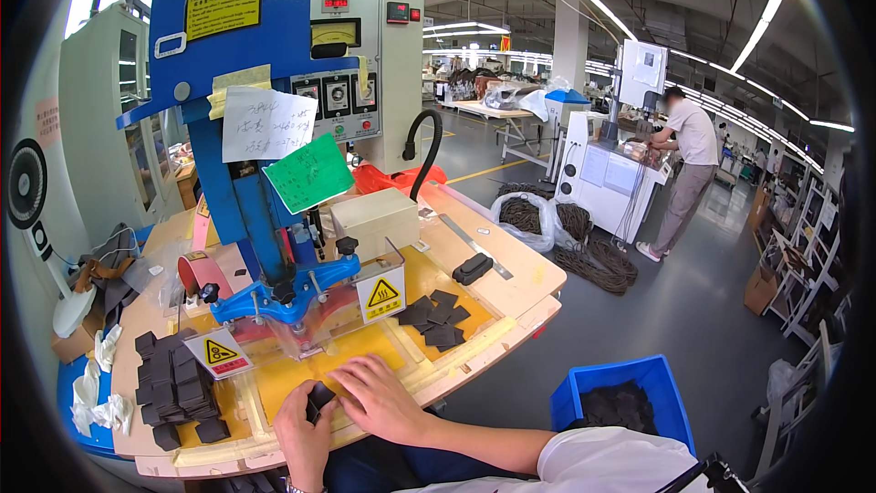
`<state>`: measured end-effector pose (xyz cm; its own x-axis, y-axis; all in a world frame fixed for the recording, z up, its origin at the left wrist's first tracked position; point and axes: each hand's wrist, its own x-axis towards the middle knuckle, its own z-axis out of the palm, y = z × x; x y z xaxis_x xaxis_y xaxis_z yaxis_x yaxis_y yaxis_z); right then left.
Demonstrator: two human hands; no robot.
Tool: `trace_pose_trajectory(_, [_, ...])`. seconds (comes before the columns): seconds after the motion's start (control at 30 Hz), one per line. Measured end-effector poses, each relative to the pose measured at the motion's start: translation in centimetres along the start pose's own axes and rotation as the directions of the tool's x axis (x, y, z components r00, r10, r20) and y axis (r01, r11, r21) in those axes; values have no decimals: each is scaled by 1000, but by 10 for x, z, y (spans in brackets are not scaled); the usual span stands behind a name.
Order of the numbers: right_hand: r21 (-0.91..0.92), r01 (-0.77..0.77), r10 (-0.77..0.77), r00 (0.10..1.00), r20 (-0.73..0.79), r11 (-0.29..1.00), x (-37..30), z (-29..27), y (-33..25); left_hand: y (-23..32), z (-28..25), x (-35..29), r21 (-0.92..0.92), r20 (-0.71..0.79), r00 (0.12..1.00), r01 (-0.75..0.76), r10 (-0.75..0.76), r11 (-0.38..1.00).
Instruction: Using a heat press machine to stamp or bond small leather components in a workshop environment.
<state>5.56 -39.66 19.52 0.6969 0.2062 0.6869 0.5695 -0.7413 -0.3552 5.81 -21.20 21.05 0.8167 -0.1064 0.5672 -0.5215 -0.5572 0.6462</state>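
My left hand (304,436) pinches a small black square piece (319,400) at the front edge of the yellow work plate (301,376). Close beside it, my right hand (381,400) lies with fingers stretched over the plate; whether its thumb touches the piece is hard to tell. Both hands are just in front of the blue press head (290,297), which has a clear guard around it. Stacks of black square pieces (173,379) stand to the left of my hands. A loose pile of similar pieces (436,318) lies on the right.
Warning signs (381,295) hang on the guard. A steel ruler (474,245) and a black oblong object (472,268) lie at the right of the table. A blue bin (625,397) with dark pieces stands on the floor at right. Farther back, a person (689,151) works at another machine.
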Motion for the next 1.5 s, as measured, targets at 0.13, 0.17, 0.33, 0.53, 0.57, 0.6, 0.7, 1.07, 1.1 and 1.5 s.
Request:
trace_pose_trajectory(0.13, [-10,1,-1,1000,-6,1000,0,0,1,3,-1,1,3,8,1000,8,-8,1000])
trace_pose_trajectory(0.17, [-8,1,-1,1000,-5,1000,0,0,1,3,-1,1,4,8,1000,9,-9,1000])
trace_pose_trajectory(0.33, [-23,-22,22,1000,12,1000,-1,-2,-1,3,-1,1,14,-1,1000,5,-5,1000])
trace_pose_trajectory(0.53, [-74,-10,8,1000,-21,997,0,-2,-3,3,-1,1,12,-5,1000,-7,7,1000])
trace_pose_trajectory(0.57, [-72,-9,8,1000,-21,997,0,-1,-2,2,-1,1,13,-6,1000,-6,6,1000])
trace_pose_trajectory(0.6, [-64,2,-2,1000,-2,998,1,0,-2,2,-1,0,15,-6,1000,-1,1,1000])
trace_pose_trajectory(0.7, [-36,11,-11,1000,17,999,1,0,1,2,0,1,11,-9,1000,-8,8,1000])
trace_pose_trajectory(1.07, [-12,7,-7,1000,0,1000,0,-1,-6,0,-3,-5,19,-28,1000,-5,6,1000])
trace_pose_trajectory(1.1, [13,25,-25,1000,4,1000,1,0,-6,-1,-4,-7,18,-27,1000,11,-10,1000])
trace_pose_trajectory(1.5, [702,-632,391,767,509,328,58,-24,46,-6,-2,2,-160,-56,996,54,-64,986])
